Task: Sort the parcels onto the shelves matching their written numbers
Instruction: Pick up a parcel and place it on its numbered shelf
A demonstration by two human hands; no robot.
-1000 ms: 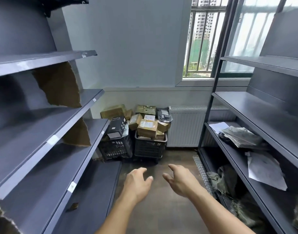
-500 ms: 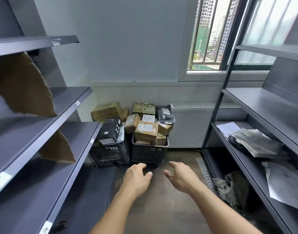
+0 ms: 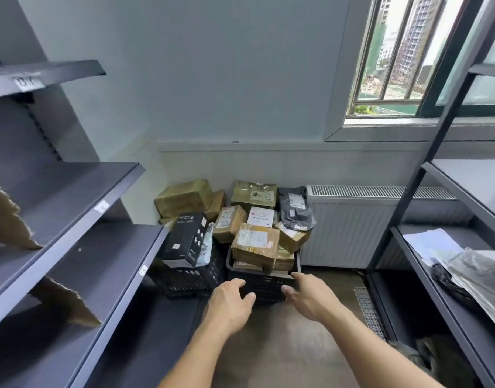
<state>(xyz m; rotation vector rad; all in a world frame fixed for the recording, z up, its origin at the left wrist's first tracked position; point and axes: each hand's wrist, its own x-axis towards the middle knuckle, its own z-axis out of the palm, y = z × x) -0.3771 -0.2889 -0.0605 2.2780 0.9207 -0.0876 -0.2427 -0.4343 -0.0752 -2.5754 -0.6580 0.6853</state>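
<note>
Two grey shelving units flanked the parcel crate [image 3: 264, 285], a dark bin on the floor: the left shelving [image 3: 72, 208] rose to the crate's left and the right shelving [image 3: 448, 242] to its right. A white radiator [image 3: 350, 228] stood against the wall behind the crate and to its right. Touching the crate's left side sat a second crate [image 3: 190, 280], with a black box [image 3: 184, 239] tilted on top. Behind the crate and to its left lay a large brown carton [image 3: 184, 197]. Parcels were heaped in the crate: a taped brown box [image 3: 254, 245] at the front, a white box [image 3: 260, 217] behind it, an olive packet [image 3: 254, 191] at the back, and a grey mailer bag [image 3: 295, 210] at the far right corner. Torn cardboard [image 3: 65, 303] lay on the shelving to the crate's left, flat bags [image 3: 481, 275] on the shelving to its right. The left hand [image 3: 229, 301] and right hand [image 3: 310, 298] hung before the crate's near wall, fingers spread and loosely bent, gripping nothing; whether they touched the crate could not be told. Small white labels [image 3: 101, 206] marked the shelf edges, their writing blurred.
</note>
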